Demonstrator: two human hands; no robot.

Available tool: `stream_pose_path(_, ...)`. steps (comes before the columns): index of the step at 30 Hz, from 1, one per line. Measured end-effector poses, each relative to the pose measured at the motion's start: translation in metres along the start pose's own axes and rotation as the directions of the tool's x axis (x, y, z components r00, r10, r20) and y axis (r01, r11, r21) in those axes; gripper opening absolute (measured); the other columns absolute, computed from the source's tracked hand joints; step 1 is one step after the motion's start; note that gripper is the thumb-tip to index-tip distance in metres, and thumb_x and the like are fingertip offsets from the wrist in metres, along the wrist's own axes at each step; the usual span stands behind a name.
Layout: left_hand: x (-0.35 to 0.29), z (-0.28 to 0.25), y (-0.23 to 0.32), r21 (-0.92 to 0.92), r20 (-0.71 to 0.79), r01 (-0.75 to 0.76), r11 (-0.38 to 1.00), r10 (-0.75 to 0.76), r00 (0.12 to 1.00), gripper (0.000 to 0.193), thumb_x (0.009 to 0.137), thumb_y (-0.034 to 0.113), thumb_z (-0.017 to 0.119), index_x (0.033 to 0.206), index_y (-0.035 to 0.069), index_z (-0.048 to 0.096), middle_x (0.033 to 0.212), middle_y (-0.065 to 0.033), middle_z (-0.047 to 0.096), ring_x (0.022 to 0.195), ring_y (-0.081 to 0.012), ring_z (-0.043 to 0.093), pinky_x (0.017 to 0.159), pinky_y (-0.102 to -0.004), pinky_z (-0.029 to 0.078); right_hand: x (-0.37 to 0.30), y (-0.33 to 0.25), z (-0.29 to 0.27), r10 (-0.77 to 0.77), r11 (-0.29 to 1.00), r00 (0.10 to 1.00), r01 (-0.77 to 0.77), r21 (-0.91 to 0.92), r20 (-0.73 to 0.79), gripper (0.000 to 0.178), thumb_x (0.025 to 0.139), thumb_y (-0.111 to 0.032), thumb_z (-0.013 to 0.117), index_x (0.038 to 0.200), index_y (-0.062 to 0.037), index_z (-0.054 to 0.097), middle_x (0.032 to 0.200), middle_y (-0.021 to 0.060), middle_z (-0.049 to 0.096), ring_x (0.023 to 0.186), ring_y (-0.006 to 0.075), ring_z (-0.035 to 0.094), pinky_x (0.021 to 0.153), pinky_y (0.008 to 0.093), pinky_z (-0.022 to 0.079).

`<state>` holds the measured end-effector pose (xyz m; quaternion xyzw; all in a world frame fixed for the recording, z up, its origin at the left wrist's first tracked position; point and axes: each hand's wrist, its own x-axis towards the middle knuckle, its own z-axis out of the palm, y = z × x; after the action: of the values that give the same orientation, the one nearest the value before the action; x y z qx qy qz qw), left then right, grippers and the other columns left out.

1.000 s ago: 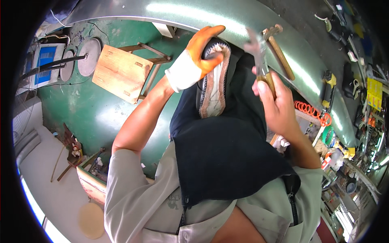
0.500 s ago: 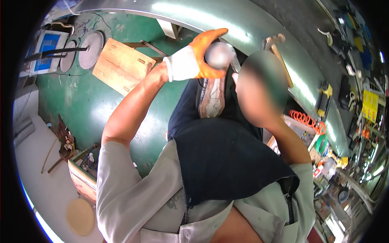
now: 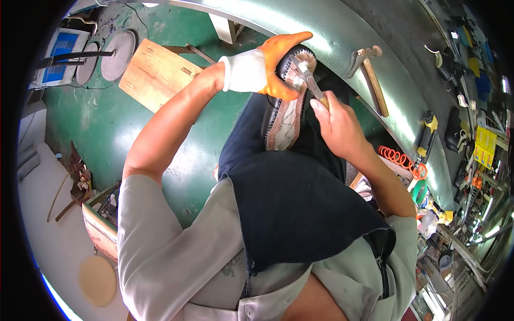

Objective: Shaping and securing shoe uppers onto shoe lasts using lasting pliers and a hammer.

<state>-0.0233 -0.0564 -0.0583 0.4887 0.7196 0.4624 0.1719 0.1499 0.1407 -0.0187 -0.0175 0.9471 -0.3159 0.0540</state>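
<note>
A black shoe (image 3: 285,122) lies over my lap with its underside up. Stitching runs along its edge, and the middle of the sole is pale and brown. My left hand (image 3: 274,67), in an orange and white glove, wraps round the shoe's far end, thumb on the near side and fingers over the far side. Bare, my right hand (image 3: 340,124) is closed on a hammer (image 3: 310,80). The hammer's metal head is over the sole's far end, close to the gloved fingers; whether it touches, I cannot tell. My fingers hide most of its handle.
On the metal bench (image 3: 407,115) ahead and right lies another hammer (image 3: 375,85) with a wooden handle. A yellow-black tool (image 3: 427,132) and a red coiled hose (image 3: 396,156) are farther right. Left, a wooden stool (image 3: 160,75) stands on the green floor (image 3: 176,139).
The hammer and my right hand now show plainly; blurred patches covered them and the shoe's far end before. My left hand has shifted slightly up and right, still holding the shoe.
</note>
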Motion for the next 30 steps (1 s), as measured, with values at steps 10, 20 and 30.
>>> stream_pose_path(10,0.012,-0.015,-0.007,-0.035,0.038,-0.005,0.999,0.006,0.999,0.114,0.067,0.033,0.091,0.16,0.003,0.031,0.153,-0.0234,0.046,0.144,-0.0347,0.045,0.12,-0.0412,0.035,-0.001,-0.022,-0.012,-0.031,0.999,0.998,0.033,0.036,-0.056,0.029,0.106,-0.025,0.056,0.112,0.0028,0.055,0.081,0.0226,0.065,0.071,0.0433,0.066,0.064,0.0488,0.052)
stream_pose_path(20,0.027,-0.013,0.013,-0.097,0.021,0.228,0.969,-0.227,0.974,0.072,0.075,0.026,0.085,0.139,0.005,0.059,0.13,-0.0167,0.062,0.117,-0.0267,0.064,0.104,-0.0359,0.049,-0.003,0.001,-0.046,0.298,0.947,0.921,-0.252,0.199,-0.252,0.044,0.108,-0.042,0.051,0.1,0.0009,0.058,0.078,0.0257,0.068,0.076,0.0477,0.067,0.068,0.0536,0.052)
stream_pose_path(30,0.067,-0.037,0.116,0.301,-0.134,-0.477,0.826,0.532,0.836,0.066,0.06,0.015,0.086,0.122,0.002,0.065,0.119,-0.0183,0.067,0.117,-0.0407,0.061,0.104,-0.0495,0.047,-0.021,0.153,-0.124,0.347,0.59,0.708,-0.675,-0.443,-0.616,0.063,0.106,-0.056,0.044,0.12,0.0014,0.064,0.107,0.0281,0.073,0.103,0.0461,0.071,0.09,0.0547,0.055)
